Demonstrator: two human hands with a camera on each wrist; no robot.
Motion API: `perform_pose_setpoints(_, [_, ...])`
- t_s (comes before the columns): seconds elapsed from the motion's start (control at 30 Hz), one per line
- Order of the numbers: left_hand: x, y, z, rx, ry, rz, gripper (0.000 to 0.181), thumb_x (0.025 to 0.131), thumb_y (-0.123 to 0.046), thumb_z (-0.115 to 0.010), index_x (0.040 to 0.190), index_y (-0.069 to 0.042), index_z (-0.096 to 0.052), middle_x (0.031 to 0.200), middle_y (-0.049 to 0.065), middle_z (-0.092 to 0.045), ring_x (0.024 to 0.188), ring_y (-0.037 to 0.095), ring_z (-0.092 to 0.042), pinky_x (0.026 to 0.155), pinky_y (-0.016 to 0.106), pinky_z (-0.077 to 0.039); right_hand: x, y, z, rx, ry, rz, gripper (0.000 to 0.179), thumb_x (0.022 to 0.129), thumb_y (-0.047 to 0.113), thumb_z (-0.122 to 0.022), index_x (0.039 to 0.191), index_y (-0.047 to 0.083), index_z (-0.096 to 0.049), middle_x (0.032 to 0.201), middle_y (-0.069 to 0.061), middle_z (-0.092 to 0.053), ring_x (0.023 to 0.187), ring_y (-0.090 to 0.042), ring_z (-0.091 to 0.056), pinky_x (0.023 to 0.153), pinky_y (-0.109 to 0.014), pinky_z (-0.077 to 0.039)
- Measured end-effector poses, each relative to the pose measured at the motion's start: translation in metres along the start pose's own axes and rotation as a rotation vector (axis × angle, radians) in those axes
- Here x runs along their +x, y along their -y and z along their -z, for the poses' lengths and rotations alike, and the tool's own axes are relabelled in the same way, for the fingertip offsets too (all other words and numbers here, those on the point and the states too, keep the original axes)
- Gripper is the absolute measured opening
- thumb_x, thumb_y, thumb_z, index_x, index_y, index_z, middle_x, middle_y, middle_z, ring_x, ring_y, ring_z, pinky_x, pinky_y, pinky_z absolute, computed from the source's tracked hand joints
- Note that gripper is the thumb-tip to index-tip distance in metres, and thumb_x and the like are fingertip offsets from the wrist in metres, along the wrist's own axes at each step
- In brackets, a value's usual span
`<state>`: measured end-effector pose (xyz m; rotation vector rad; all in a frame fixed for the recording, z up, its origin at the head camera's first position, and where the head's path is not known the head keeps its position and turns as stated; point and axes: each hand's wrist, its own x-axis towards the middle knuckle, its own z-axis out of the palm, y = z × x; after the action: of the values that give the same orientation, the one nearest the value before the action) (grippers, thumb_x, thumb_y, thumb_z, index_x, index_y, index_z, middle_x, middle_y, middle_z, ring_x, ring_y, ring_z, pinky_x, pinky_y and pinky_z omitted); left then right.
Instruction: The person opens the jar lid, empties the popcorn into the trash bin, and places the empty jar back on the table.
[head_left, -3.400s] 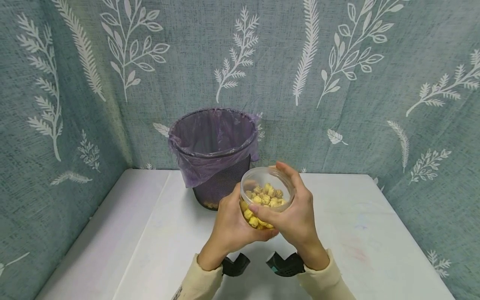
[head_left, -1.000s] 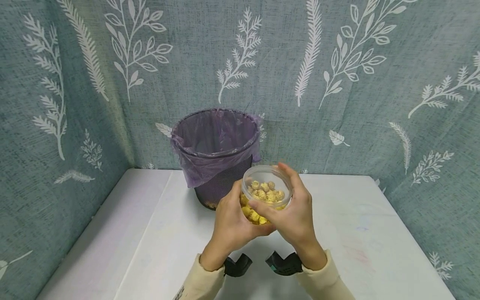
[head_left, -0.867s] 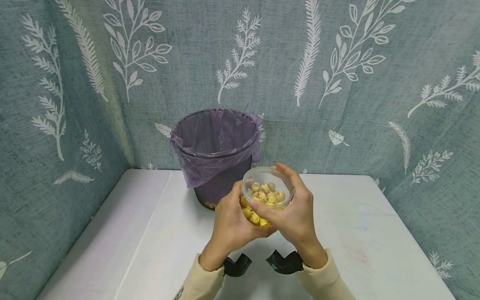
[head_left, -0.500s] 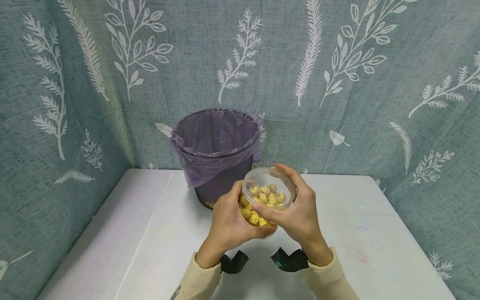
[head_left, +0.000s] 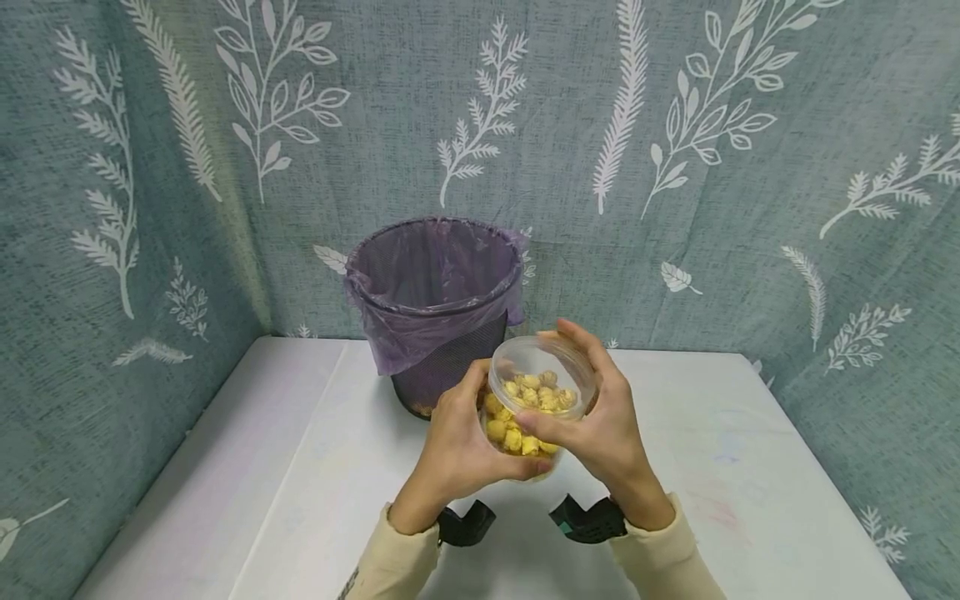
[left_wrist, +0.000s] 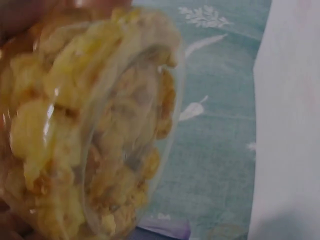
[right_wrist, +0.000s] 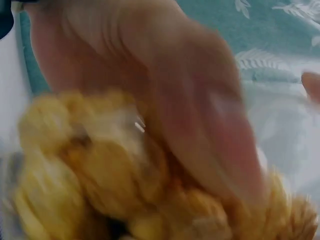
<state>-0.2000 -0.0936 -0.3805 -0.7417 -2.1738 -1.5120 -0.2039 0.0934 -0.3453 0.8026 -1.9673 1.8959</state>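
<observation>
A bin stands on the counter. Held up in front, the jar points top-up, its long way leaning a bit right. The left hand and right hand both grip it. Popcorn sits inside.

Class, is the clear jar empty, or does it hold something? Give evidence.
Not empty: yellow popcorn shows through the clear jar in the head and left wrist views.
</observation>
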Motion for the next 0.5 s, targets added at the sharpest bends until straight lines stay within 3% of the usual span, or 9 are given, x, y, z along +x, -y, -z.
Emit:
perform_pose_setpoints(0.1, [0.000, 0.000, -0.004, 0.029, -0.049, 0.025, 0.099, 0.059, -0.030, -0.105, 0.140, -0.012, -0.050, 0.127, 0.000, -0.066, 0.114, 0.016, -0.065, 0.093, 0.039, -0.058, -0.002, 0.001, -0.006, -0.078, -0.053, -0.016, 0.101, 0.075, 0.006, -0.094, 0.159, 0.002, -0.038, 0.150, -0.011, -0.055, 0.135, -0.028, -0.054, 0.113, -0.043, -0.045])
perform_pose_setpoints(0.23, [-0.001, -0.001, -0.008, 0.172, -0.104, 0.032, 0.103, 0.058, -0.035, -0.104, 0.143, -0.010, -0.051, 0.125, 0.000, -0.062, 0.113, 0.016, -0.060, 0.095, 0.044, -0.054, -0.004, 0.001, -0.015, -0.228, -0.137, -0.007, 0.106, 0.072, 0.013, -0.098, 0.158, 0.000, -0.038, 0.149, -0.010, -0.058, 0.136, -0.027, -0.055, 0.113, -0.050, -0.042])
perform_pose_setpoints(0.33, [-0.002, -0.003, -0.011, 0.225, -0.090, 0.021, 0.105, 0.057, -0.036, -0.103, 0.145, -0.010, -0.052, 0.122, 0.000, -0.061, 0.109, 0.016, -0.061, 0.093, 0.043, -0.055, -0.005, 0.000, -0.019, -0.265, -0.181, 0.013, 0.101, 0.071, 0.013, -0.099, 0.155, 0.001, -0.045, 0.143, -0.010, -0.063, 0.129, -0.026, -0.060, 0.107, -0.042, -0.048])
perform_pose_setpoints(0.5, [-0.002, -0.004, -0.012, 0.249, -0.072, 0.017, 0.107, 0.053, -0.036, -0.104, 0.143, -0.008, -0.053, 0.121, 0.000, -0.068, 0.104, 0.016, -0.067, 0.086, 0.040, -0.058, -0.004, -0.003, -0.017, -0.209, -0.180, 0.063, 0.090, 0.068, 0.009, -0.097, 0.147, 0.001, -0.054, 0.134, -0.013, -0.068, 0.121, -0.028, -0.064, 0.100, -0.029, -0.052])
